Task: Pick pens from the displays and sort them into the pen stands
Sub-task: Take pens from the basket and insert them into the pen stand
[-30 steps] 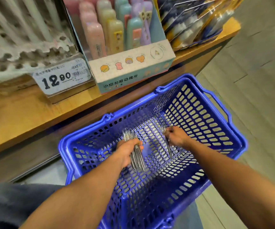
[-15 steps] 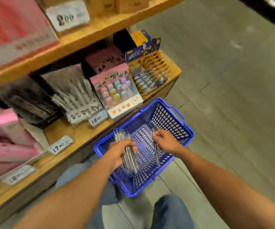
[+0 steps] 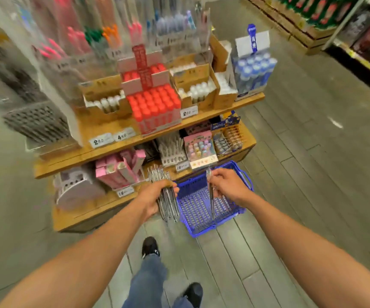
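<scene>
Pens (image 3: 167,196) bundled in left hand (image 3: 155,197) fingers, right hand (image 3: 226,185) pinching few, blue basket (image 3: 193,227) on grey plank floor (image 3: 313,174), wooden shelves (image 3: 104,150)

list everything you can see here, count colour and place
pen bundle: many, silver, gripped in the left hand
pens: a few, silver, pinched in the right hand above the basket
basket: one, blue, on the floor by the lower shelf
red-capped items: one full box, red, upper shelf centre
white-capped items: several cardboard boxes, white, upper shelf
blue display box: one, blue and white, upper shelf right end
pink boxes: several, pink, lower shelf
price tags: several, white, on shelf edges
shoes: two, black, on the grey floor
left hand: one, at the shelf front
right hand: one, over the basket
</scene>
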`<state>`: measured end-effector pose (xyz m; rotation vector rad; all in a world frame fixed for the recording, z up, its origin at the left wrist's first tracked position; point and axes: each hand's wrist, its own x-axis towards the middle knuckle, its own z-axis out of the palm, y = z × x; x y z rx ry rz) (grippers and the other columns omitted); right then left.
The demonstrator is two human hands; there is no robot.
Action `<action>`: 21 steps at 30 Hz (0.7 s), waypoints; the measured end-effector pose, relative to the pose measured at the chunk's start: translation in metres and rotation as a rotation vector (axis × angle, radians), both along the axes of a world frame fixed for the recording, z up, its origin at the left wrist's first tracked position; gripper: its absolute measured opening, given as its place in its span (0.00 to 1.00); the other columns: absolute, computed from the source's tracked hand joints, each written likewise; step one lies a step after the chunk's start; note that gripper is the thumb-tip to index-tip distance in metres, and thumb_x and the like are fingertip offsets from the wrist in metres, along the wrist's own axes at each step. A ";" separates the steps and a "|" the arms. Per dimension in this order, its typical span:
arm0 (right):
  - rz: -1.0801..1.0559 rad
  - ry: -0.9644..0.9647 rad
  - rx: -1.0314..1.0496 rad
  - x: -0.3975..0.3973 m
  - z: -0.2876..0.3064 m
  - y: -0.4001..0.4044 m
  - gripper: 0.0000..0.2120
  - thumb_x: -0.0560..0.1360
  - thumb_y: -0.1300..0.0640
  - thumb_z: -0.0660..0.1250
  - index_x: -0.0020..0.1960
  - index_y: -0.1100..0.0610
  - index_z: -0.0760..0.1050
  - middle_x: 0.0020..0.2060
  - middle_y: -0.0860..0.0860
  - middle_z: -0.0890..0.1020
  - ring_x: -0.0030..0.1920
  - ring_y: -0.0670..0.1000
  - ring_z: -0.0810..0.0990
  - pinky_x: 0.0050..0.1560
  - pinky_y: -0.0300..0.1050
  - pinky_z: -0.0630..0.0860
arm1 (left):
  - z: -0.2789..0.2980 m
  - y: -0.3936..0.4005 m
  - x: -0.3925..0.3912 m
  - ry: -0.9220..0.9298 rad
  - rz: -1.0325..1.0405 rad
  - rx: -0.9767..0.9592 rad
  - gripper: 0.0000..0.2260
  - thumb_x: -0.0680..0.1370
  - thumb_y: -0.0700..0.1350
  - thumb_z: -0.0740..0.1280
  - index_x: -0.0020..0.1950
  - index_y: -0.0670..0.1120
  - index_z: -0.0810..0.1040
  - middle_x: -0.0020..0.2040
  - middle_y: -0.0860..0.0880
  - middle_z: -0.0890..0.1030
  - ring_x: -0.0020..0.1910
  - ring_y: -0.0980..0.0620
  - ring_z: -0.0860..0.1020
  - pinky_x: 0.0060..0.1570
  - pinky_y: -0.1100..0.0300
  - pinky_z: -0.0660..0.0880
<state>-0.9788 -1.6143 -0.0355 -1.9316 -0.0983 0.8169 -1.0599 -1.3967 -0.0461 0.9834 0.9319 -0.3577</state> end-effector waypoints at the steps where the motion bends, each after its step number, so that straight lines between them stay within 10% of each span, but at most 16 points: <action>1: 0.017 -0.011 0.009 -0.001 0.012 0.014 0.05 0.79 0.61 0.63 0.46 0.62 0.75 0.28 0.55 0.80 0.27 0.52 0.77 0.29 0.44 0.72 | 0.012 0.012 -0.004 -0.025 0.016 -0.015 0.08 0.80 0.35 0.61 0.45 0.35 0.78 0.33 0.42 0.83 0.28 0.52 0.82 0.32 0.62 0.81; 7: 0.070 -0.026 0.026 -0.008 0.057 0.119 0.03 0.79 0.62 0.62 0.47 0.60 0.72 0.27 0.58 0.76 0.25 0.53 0.73 0.28 0.45 0.71 | 0.055 0.104 -0.027 -0.120 0.101 -0.014 0.07 0.79 0.35 0.63 0.46 0.35 0.80 0.42 0.39 0.84 0.39 0.47 0.83 0.52 0.52 0.80; 11: 0.098 -0.028 0.031 -0.017 0.073 0.196 0.05 0.79 0.63 0.62 0.44 0.58 0.72 0.24 0.56 0.76 0.25 0.53 0.74 0.26 0.43 0.70 | 0.069 0.183 -0.048 -0.174 0.153 -0.024 0.06 0.79 0.34 0.64 0.50 0.32 0.79 0.45 0.36 0.84 0.38 0.45 0.84 0.39 0.54 0.83; 21: 0.273 -0.017 0.051 -0.020 0.099 0.342 0.04 0.79 0.57 0.64 0.51 0.57 0.74 0.36 0.53 0.80 0.30 0.50 0.79 0.32 0.45 0.77 | 0.081 0.327 -0.081 -0.173 0.265 0.040 0.12 0.76 0.38 0.68 0.57 0.33 0.79 0.51 0.35 0.84 0.48 0.42 0.85 0.44 0.50 0.80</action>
